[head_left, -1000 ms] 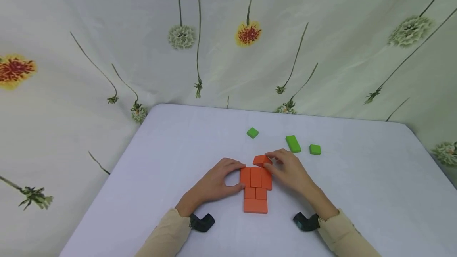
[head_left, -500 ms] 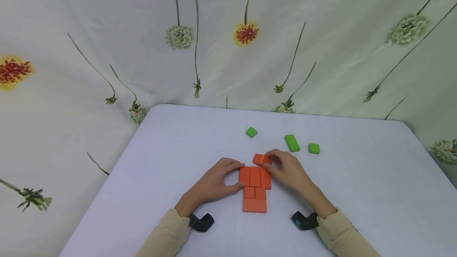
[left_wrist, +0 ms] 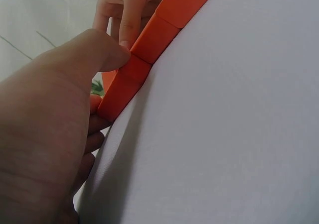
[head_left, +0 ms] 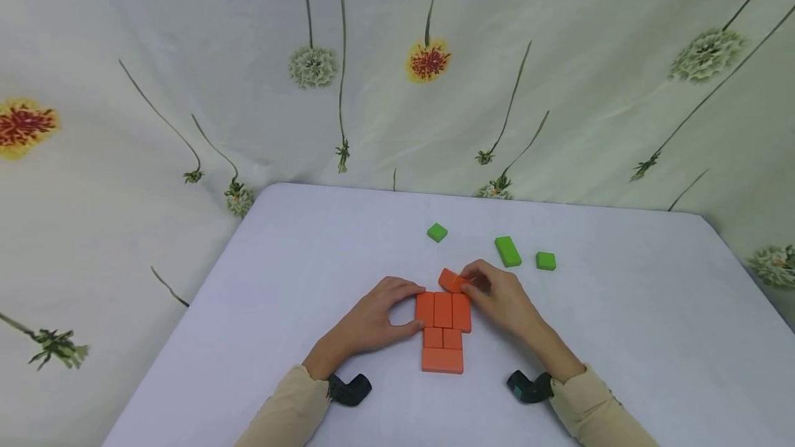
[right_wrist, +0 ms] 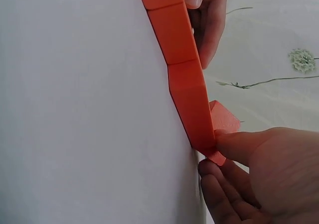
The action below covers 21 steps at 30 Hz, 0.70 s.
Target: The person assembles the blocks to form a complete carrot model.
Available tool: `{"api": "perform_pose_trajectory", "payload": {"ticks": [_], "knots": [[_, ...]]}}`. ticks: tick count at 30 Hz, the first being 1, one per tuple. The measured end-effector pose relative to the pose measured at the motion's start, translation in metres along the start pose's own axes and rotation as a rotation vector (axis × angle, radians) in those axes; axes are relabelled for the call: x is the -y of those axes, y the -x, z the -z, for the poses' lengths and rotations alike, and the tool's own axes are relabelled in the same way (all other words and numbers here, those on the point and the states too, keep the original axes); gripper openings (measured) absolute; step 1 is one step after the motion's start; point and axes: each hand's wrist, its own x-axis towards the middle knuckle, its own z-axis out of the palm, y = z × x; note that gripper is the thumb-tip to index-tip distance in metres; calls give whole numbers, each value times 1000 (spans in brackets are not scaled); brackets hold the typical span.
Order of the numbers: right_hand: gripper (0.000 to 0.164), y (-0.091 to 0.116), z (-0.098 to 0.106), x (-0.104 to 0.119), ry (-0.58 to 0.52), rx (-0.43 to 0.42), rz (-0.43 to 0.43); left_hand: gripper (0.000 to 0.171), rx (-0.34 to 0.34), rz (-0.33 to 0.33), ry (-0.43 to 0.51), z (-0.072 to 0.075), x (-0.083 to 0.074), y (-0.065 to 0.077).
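Note:
Flat orange blocks lie fitted together on the table in the head view, with three long blocks point(head_left: 443, 310) standing side by side above two small blocks point(head_left: 433, 338) and one wide block point(head_left: 442, 360). My left hand point(head_left: 373, 317) spans the leftmost long block point(head_left: 425, 309), thumb at its near corner and index finger at its far corner. Just beyond the long blocks, another orange block point(head_left: 448, 279) sits slanted, pinched between thumb and fingers of my right hand point(head_left: 504, 301). In the right wrist view, fingers partly hide this angled block point(right_wrist: 224, 117).
Beyond the hands lie a small green block point(head_left: 437, 232), a longer green block point(head_left: 508, 252) and another small green block point(head_left: 546, 261). The white table point(head_left: 323, 240) meets a flower-printed cloth point(head_left: 385, 109) at its far edge. Black wrist cameras point(head_left: 350, 390) sit at the sleeves.
The orange block in my right hand has turned, its left end now tilting up and away. My left hand stays at the leftmost long block.

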Motion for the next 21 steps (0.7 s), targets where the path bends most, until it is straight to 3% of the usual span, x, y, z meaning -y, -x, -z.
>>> {"api": "perform_pose_trajectory", "payload": {"ticks": [14, 21], "knots": [[26, 0, 4, -1, -69, -47, 9, 53, 4, 1, -12, -1, 0, -1], [27, 5, 13, 3, -79, -6, 45, 55, 5, 6, -30, -2, 1, -1]]}}
